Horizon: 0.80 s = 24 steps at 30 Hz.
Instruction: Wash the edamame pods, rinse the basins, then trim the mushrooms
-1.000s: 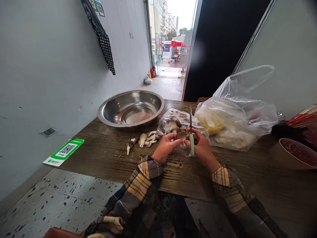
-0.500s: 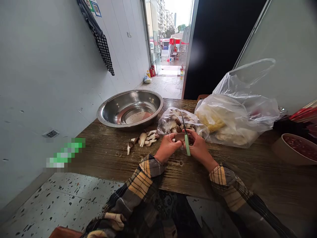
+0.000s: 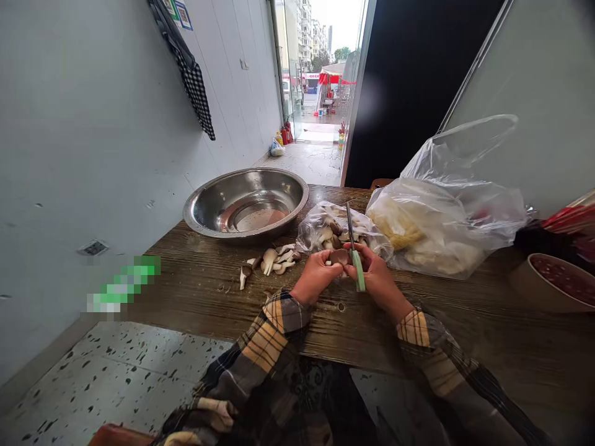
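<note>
Over the wooden table (image 3: 195, 288), left hand (image 3: 315, 276) pinches a brown mushroom (image 3: 339, 256), right hand (image 3: 379, 282) grips the green-handled knife (image 3: 357, 267) beside it!

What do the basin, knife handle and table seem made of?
Basin: shiny metal, likely stainless steel, from its bright reflections.
Knife handle: probably plastic, smooth and evenly pale green.
Table: dark wood or wood-look surface, slight sheen, grain lines showing.

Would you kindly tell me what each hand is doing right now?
Left hand: closed, holding a brown-capped mushroom.
Right hand: closed, holding a green-handled knife.
</note>
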{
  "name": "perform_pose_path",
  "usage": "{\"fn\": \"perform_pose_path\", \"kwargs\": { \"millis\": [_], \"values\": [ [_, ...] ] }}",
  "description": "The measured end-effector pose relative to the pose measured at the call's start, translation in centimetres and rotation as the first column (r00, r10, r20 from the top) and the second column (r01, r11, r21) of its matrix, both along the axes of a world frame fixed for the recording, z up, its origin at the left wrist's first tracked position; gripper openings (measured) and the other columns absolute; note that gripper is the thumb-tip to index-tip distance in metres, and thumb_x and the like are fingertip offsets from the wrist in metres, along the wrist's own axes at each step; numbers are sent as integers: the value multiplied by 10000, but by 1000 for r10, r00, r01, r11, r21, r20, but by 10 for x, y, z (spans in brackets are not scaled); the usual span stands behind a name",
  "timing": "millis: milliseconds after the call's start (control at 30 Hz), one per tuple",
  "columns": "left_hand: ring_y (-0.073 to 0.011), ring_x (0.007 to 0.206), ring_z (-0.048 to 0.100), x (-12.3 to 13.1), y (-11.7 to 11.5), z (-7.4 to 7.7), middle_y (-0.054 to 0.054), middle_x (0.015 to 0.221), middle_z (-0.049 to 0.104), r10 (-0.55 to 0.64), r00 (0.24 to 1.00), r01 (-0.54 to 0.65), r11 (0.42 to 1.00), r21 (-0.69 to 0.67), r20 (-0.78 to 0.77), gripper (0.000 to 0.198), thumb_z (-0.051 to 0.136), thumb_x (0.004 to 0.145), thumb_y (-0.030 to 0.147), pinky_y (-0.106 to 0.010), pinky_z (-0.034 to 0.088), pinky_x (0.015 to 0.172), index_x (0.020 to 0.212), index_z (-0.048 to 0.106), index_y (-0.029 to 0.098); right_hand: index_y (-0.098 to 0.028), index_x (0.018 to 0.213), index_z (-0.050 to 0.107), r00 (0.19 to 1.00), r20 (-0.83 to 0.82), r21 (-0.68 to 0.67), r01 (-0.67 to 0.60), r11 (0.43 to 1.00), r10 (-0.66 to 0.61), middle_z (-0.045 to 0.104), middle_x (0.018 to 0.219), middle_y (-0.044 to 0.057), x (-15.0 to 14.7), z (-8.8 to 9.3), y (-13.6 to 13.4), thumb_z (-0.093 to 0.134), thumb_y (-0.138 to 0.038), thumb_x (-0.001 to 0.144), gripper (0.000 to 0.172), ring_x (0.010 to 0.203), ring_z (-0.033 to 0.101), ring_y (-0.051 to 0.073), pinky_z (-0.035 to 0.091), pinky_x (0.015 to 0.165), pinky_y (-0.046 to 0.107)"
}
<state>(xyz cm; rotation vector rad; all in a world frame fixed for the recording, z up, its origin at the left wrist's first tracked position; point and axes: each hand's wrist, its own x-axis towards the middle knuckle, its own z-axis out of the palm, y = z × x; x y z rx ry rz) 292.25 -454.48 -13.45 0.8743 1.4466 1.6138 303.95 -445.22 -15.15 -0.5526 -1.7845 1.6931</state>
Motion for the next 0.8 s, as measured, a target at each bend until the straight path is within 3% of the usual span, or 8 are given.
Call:
{"fn": "perform_pose_path", "kwargs": {
  "millis": [167, 400, 567, 800],
  "values": [
    [-55, 531, 329, -1, 0, -2, 51, 590, 463, -23, 1000, 23, 999, -25, -17, 121, 584, 598, 227, -209, 236, 523, 667, 574, 127, -215, 1169, 575, 997, 54, 17, -53, 998, 52, 697, 904, 32, 3, 4, 2, 765, -237, 609, 592, 822, 647, 182, 521, 740, 315],
    [-48, 523, 282, 1, 0, 3, 62, 571, 411, -80, 996, 78, 996, -46, -41, 96, 560, 595, 223, -209, 207, 516, 636, 525, 143, -215, 1089, 610, 1000, 19, -20, 17, 1000, -17, 695, 897, 28, 0, 3, -2, 703, -250, 596, 503, 834, 644, 188, 510, 710, 307],
    [-53, 519, 311, 3, 1, 2, 56, 570, 435, -65, 997, 64, 997, -37, -34, 99, 557, 586, 219, -210, 225, 514, 645, 551, 139, -219, 1060, 631, 999, -14, -53, 35, 998, -36, 689, 878, 15, 0, 2, -4, 710, -257, 588, 480, 793, 635, 172, 510, 691, 297],
    [-56, 523, 315, 4, 1, -1, 53, 562, 438, -6, 995, 1, 999, -54, -96, 75, 552, 589, 190, -210, 222, 502, 629, 570, 129, -227, 1074, 606, 999, 6, 10, 42, 999, -42, 684, 849, 15, 2, 5, -8, 670, -228, 599, 479, 731, 620, 166, 513, 646, 299]
  ]
}}
